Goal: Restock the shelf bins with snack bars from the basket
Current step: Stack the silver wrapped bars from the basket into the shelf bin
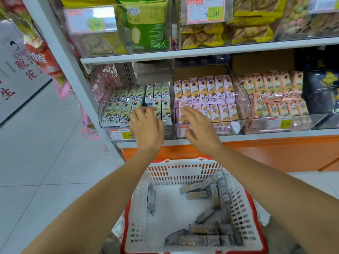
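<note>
Left hand (pixel 146 125) is loose and flat, fingers spread, holding nothing, with the fingertips up against the front row of green bars (pixel 126 99) in the left bin (pixel 102 110); can't tell if they're actually touching. Right hand (pixel 198 129) is the same deal, fingers straight and nothing in it, reaching over the front lip of the middle bin (pixel 242 107) where the pink bars (pixel 211 92) stand in rows. Next bin (pixel 302 121) over to the right is packed with peach bars (pixel 271 85). Basket (pixel 183 173), white mesh with a red rim, sits right below between both forearms, and the grey bars (pixel 203 229) lie loose in it, mostly along the right side and the near end, plus one on its own at the left. Shelf above has clear bins with a green bag (pixel 146 24), yellow packs (pixel 201 33) and 9.90 price tags (pixel 92 21).
</note>
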A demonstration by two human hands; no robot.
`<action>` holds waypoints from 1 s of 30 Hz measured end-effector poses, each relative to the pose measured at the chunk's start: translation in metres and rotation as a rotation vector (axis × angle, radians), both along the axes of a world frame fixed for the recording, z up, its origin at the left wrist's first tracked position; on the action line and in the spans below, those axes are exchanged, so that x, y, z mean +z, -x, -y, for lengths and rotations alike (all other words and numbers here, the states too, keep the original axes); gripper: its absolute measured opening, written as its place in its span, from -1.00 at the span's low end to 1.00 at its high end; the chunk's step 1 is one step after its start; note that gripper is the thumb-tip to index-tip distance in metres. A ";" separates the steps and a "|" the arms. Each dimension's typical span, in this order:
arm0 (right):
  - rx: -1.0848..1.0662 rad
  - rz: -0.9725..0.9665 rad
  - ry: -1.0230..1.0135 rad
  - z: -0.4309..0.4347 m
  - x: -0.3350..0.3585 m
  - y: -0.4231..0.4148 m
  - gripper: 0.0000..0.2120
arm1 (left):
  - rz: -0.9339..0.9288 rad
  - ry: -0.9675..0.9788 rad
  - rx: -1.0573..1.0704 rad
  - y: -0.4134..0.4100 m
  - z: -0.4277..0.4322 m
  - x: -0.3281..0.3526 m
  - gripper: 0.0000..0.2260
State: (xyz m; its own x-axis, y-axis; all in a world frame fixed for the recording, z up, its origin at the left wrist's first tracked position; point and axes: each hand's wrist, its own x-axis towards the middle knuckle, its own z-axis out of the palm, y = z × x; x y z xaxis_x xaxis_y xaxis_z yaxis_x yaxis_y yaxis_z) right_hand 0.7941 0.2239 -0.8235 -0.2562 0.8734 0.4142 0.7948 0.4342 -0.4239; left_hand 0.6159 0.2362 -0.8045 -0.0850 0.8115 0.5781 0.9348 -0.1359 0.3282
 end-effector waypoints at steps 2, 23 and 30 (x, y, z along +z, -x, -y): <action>-0.017 -0.051 -0.080 0.016 -0.006 -0.016 -0.48 | 0.014 -0.061 -0.072 -0.009 0.017 -0.007 -0.78; -0.327 0.249 0.555 0.164 -0.208 -0.135 -0.27 | -0.210 1.412 -0.698 -0.133 0.161 -0.227 -0.61; -0.360 0.187 0.460 0.166 -0.214 -0.132 -0.38 | -0.065 1.564 -0.669 -0.166 0.160 -0.259 -0.62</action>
State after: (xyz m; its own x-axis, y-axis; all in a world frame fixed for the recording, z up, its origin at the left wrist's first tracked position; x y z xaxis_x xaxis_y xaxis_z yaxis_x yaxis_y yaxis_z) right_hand 0.9256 0.0577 -1.0371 0.0558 0.9972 -0.0494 0.9367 -0.0694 -0.3432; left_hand 0.7824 0.0758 -1.0633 0.4720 0.4479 -0.7593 0.8688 -0.0901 0.4869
